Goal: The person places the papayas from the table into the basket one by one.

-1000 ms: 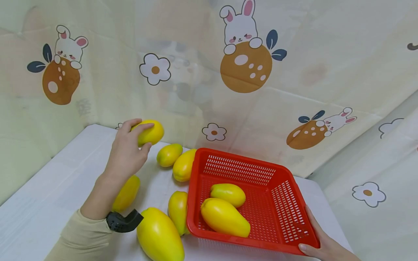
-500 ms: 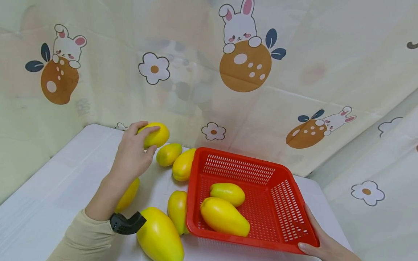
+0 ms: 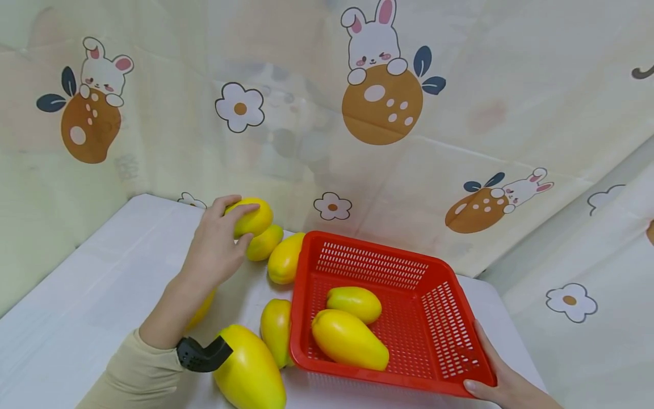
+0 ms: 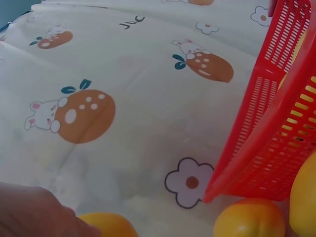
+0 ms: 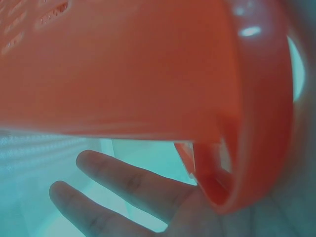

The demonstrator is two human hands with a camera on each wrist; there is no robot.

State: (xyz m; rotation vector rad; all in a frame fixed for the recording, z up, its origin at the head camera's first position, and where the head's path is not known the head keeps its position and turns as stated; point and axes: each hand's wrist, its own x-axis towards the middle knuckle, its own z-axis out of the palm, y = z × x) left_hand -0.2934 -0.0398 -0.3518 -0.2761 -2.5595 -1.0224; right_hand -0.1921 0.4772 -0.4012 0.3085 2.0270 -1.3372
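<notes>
In the head view my left hand [image 3: 217, 244] grips a yellow papaya [image 3: 258, 217] from above, fingers over its top and thumb at its near side. It overlaps another papaya [image 3: 265, 243] behind the red basket's left end. The left wrist view shows part of that hand [image 4: 37, 215] beside a yellow fruit [image 4: 109, 224]. My right hand [image 3: 498, 378] holds the red plastic basket [image 3: 455, 387] at its right front corner, thumb on the rim. Two of its fingers [image 5: 133, 185] stretch out beneath the basket in the right wrist view. Two papayas [image 3: 349, 341] lie inside the basket.
Left of the basket lie several more papayas: one [image 3: 285, 260] by its back corner, one [image 3: 276, 329] against its side, and a large one [image 3: 250, 369] in front. Another [image 3: 203, 311] is partly hidden by my left forearm. A patterned curtain [image 3: 286, 159] hangs behind the white table [image 3: 102, 272].
My left hand has carried its papaya to the right and slightly down, over the papaya behind the basket's left end. My right hand keeps its hold on the basket.
</notes>
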